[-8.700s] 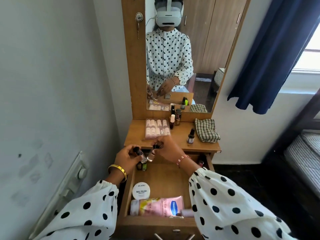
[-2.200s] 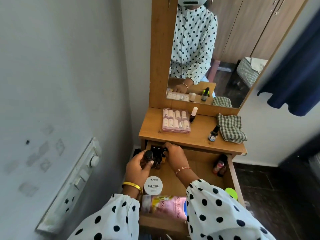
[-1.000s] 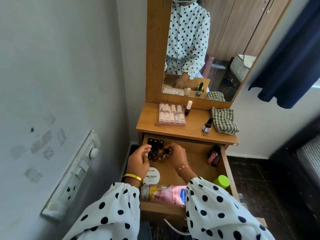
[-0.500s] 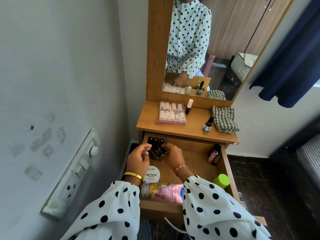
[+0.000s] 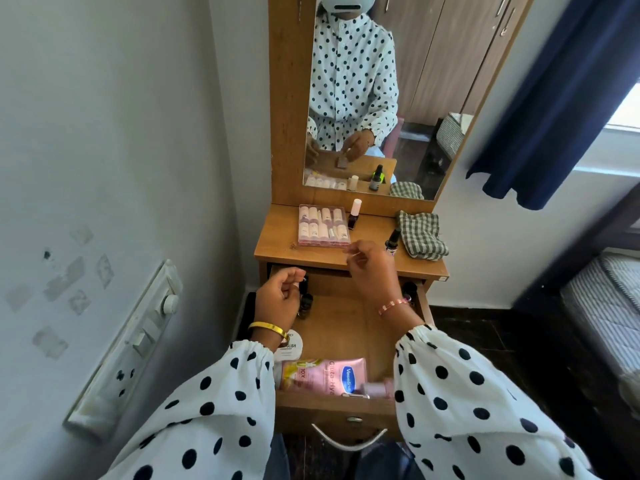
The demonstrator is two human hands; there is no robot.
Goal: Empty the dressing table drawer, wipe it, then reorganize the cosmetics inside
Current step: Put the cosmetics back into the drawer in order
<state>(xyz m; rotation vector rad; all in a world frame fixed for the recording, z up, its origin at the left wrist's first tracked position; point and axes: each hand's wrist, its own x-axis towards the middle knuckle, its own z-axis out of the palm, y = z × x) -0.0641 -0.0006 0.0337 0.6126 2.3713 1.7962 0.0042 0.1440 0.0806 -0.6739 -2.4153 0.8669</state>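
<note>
Both hands have lifted away from the cluster of small dark bottles at the drawer's back left corner. The right hand now hovers over the front edge of the tabletop, fingers loosely curled and holding nothing I can make out. The left hand hangs above the bottles, fingers bent, apparently empty, though its far side is hidden.

The drawer stands pulled out, already holding a white jar and a pink lotion tube lying crosswise along its front edge. Still on the tabletop are a clear box of small tubes, an upright white-capped bottle, a dark dropper bottle and a checked cloth.

The clear box lies just beyond the right hand, its long sides running left to right. The middle of the drawer floor is bare, likely room enough for it.
</note>
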